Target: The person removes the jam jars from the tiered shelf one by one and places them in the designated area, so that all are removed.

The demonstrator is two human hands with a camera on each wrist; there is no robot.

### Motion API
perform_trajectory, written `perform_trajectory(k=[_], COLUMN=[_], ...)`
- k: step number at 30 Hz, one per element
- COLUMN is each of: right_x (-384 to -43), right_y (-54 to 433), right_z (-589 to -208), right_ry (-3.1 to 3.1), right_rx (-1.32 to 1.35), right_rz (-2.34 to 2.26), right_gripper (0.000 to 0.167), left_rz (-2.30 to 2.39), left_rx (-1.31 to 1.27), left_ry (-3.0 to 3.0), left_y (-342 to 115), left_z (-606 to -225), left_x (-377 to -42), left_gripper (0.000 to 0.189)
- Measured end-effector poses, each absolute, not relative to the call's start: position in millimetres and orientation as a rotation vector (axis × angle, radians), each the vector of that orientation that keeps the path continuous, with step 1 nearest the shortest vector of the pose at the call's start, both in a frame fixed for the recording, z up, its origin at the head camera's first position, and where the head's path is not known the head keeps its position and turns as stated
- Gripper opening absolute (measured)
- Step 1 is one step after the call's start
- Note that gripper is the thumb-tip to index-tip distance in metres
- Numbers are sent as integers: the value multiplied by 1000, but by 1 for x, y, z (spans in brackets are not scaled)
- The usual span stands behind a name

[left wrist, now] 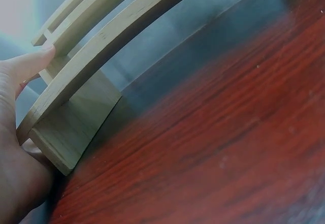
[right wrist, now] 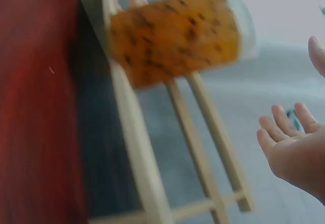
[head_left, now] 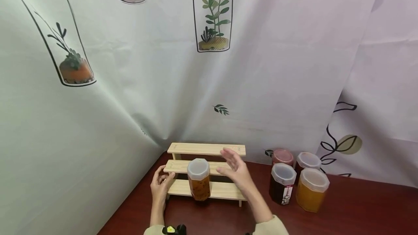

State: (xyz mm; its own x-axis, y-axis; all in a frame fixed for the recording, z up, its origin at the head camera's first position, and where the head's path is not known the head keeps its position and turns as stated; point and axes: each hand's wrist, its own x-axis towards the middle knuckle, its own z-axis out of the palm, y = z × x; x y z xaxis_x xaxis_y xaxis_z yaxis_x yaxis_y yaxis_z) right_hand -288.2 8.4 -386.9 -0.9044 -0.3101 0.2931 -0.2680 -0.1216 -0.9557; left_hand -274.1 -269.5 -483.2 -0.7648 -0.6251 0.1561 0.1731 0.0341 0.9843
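A three-tier wooden rack (head_left: 225,191) stands against the wall in the head view. On its lowest step is a clear jar (head_left: 200,180) of orange-brown contents with dark flecks and a pale lid; in the right wrist view this jar (right wrist: 172,36) appears sideways. My left hand (head_left: 160,186) holds the rack's left end, its thumb (left wrist: 35,64) on the wood in the left wrist view. To the right of the jar, my right hand (head_left: 236,171) is held in front of the rack, fingers spread and apart from the jar.
Right of the rack, several more jars stand grouped on the dark red table (head_left: 352,206): a dark labelled jar (head_left: 282,186), a yellow-orange jar (head_left: 311,193), a red-lidded jar (head_left: 282,156) and another behind. A plant-printed cloth (head_left: 261,82) hangs close behind.
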Motion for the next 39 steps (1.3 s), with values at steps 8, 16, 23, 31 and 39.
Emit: perform_trajectory(k=[8,16,23,31,39], right_x=[-289,-288,-282,-280,-279], right_y=[-19,-30,-42,-47,-49], right_z=[-400,-419,-430,-431,-432], right_ry=[2034,2017,2060,2131,2165], right_rx=[-779,-851,-936,-883,-879], right_rz=[-2090,-1988,-1990,-2024,-2066], right_gripper=[71,82,101,88,86], left_rz=[-1774,-1804,-1785,-1766,-1769], left_rx=[454,440,464,441,432], left_ry=[-1736,-1734,-1755,-1746,-1779], left_y=[-269,-265,-267,-268,-269], left_z=[-483,-484,-484,-482,-481], left_x=[-277,-277,-276,-276,-273], left_gripper=[50,51,52,51,51])
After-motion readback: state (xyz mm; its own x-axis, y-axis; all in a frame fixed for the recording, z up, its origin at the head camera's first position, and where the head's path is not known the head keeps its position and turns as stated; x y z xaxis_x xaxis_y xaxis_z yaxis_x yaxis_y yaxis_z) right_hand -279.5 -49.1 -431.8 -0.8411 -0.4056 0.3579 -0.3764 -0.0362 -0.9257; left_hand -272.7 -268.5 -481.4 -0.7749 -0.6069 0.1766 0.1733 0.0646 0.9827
